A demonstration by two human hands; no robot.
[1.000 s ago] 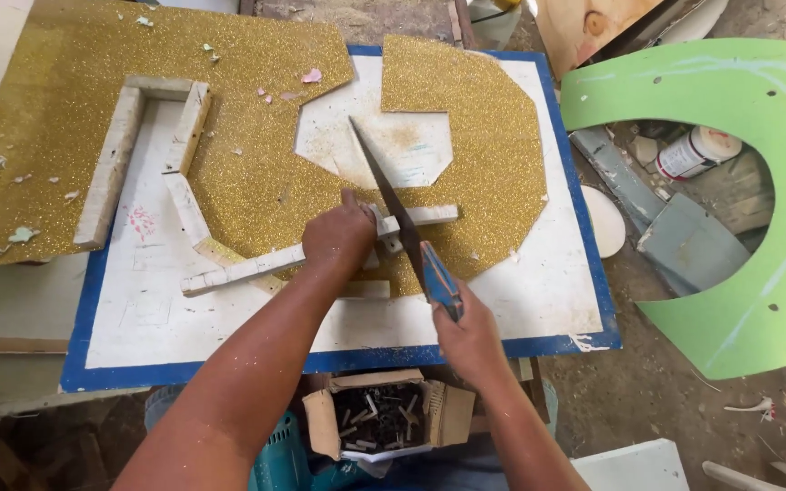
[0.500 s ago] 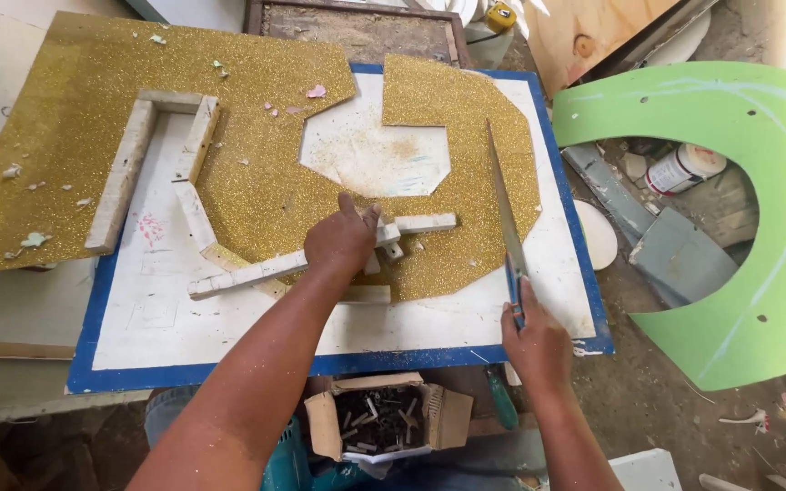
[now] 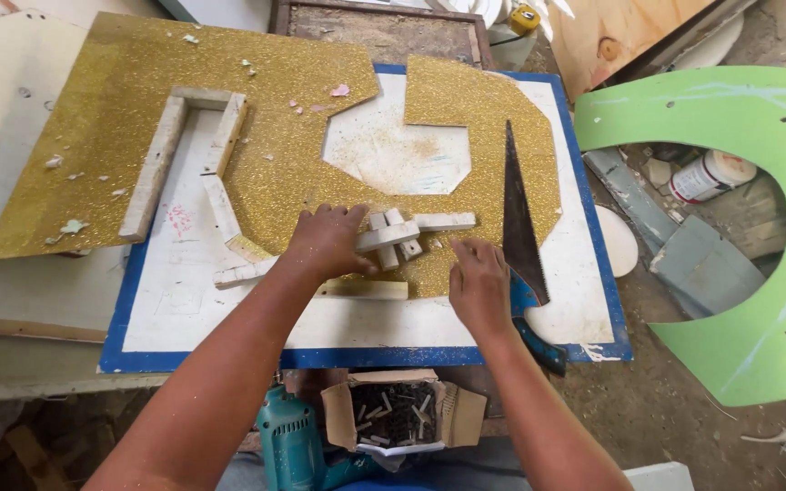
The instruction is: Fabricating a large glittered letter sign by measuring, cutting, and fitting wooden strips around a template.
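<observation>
Released since the earlier frame, saw (image 3: 520,218) lies on glitter sheet (image 3: 275,182); right hand (image 3: 477,284) open, left hand (image 3: 327,241) apparently gripping wood strips (image 3: 393,235).

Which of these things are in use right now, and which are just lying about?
In use: left hand on wood strips; right hand beside them; gold sheet; saw.
Lying about: drill, screw box, green panel, can.

Saw handle (image 3: 539,341) partly behind right forearm

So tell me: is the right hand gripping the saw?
No, the right hand lies empty on the gold sheet; the saw rests beside it.
</observation>
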